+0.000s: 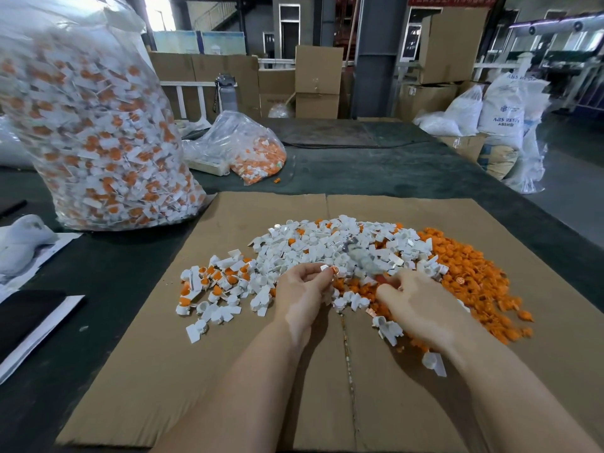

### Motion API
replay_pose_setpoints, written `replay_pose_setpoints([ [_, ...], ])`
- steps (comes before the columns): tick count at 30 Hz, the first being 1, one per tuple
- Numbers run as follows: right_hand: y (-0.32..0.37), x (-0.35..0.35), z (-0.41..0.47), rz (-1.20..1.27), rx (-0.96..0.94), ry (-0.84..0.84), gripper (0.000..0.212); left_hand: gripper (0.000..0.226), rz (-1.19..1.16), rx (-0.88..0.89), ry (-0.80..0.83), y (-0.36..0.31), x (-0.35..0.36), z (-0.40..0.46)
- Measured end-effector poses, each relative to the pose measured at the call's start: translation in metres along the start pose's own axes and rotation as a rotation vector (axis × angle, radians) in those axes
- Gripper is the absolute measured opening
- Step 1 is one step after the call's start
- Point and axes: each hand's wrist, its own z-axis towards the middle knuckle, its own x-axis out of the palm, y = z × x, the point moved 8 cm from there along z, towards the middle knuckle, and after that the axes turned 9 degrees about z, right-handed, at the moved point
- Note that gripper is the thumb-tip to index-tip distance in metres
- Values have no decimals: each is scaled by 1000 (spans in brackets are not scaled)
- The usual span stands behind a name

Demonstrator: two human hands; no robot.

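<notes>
Head view, my left hand pinching a white-and-orange plastic part, right hand among orange caps, grip I cannot tell.

Too blurred to identify: grey smear above right hand, fingertips buried among orange caps. Cut off at top and left: big bag. Too small to tell: piece pinched in left hand.

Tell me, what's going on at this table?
A person is working through small plastic parts heaped on a cardboard sheet. The left hand pinches a white piece with an orange insert. The right hand reaches into the orange caps beside the white parts. Finished-looking white-and-orange pieces lie to the left, and a large clear bag behind them holds many more.
</notes>
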Motion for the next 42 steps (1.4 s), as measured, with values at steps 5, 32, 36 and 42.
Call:
replay_pose_setpoints([
  [5, 4, 20, -11, 245, 51, 261, 21, 10, -51, -36, -30, 1, -1, 0],
  [32, 9, 15, -18, 135, -91, 119, 38, 6, -72, -54, -20, -8, -4, -12],
  [36, -11, -1, -11, 74, -40, -95, 37, 9, -33, -12, -25, -6, -7, -13],
  [42, -31, -24, 3, -358, -11, -369, 52, 22, 306, 136, -19, -11, -8, -15],
])
